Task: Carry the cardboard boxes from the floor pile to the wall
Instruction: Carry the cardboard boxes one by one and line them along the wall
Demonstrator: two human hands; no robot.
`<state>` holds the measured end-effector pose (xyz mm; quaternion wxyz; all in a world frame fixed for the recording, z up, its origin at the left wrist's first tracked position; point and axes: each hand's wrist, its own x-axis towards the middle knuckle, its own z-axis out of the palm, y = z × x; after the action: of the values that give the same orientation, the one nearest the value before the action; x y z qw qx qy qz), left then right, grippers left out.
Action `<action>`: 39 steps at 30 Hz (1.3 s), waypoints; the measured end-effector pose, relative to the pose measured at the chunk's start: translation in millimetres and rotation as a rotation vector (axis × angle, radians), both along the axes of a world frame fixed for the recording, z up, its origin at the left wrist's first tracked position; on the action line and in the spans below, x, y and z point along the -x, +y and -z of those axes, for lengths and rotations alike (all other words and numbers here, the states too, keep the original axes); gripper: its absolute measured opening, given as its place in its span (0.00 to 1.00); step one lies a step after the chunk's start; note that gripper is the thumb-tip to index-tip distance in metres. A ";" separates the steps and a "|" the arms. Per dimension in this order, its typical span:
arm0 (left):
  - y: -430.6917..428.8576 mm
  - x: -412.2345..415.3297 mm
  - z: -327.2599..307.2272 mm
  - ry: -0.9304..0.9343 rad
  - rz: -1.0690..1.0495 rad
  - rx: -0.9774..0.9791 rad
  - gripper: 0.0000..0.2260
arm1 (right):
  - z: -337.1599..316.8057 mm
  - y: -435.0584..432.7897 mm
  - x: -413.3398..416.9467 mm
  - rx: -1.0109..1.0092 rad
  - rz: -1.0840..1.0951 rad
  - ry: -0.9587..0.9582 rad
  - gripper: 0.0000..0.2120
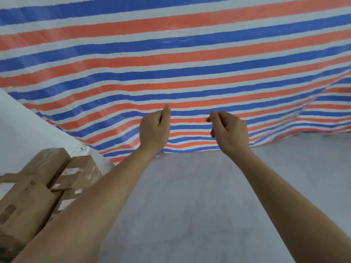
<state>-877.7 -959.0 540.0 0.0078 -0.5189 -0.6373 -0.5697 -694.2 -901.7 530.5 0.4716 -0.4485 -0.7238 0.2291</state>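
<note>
Two brown cardboard boxes with tape strips stand side by side at the lower left, one (28, 198) nearer and one (79, 173) beyond it, next to a white wall (28, 130). Both my arms reach forward over the grey floor. My left hand (154, 130) has loosely curled fingers with the thumb up and holds nothing. My right hand (228, 130) is also loosely curled and holds nothing. Both hands are to the right of the boxes and apart from them.
A large red, blue and white striped tarp (180, 63) hangs across the whole background, and its lower edge reaches the floor. Grey concrete floor (190, 205) spreads under my arms and off to the right.
</note>
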 end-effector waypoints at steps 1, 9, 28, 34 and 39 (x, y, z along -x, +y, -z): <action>24.5 -26.5 7.5 0.003 0.043 0.020 0.20 | 4.7 15.3 -28.3 0.007 0.040 0.004 0.17; 213.7 -235.4 40.0 0.014 0.425 0.087 0.21 | 42.2 138.5 -243.7 0.117 0.334 -0.052 0.16; 467.4 -823.7 30.8 -0.011 1.107 0.092 0.16 | 49.6 285.0 -779.8 0.105 1.121 -0.014 0.16; 522.6 -945.3 8.9 0.013 1.025 0.066 0.10 | 36.3 367.9 -909.1 0.100 1.042 -0.023 0.17; 596.0 -1005.4 10.7 -0.051 0.943 0.061 0.09 | 38.1 450.2 -976.2 0.162 0.954 -0.025 0.18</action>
<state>127.8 -362.9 529.2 -0.2826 -0.7377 -0.3486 -0.5044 282.0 -451.5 492.4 0.4787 -0.7684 -0.4230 0.0375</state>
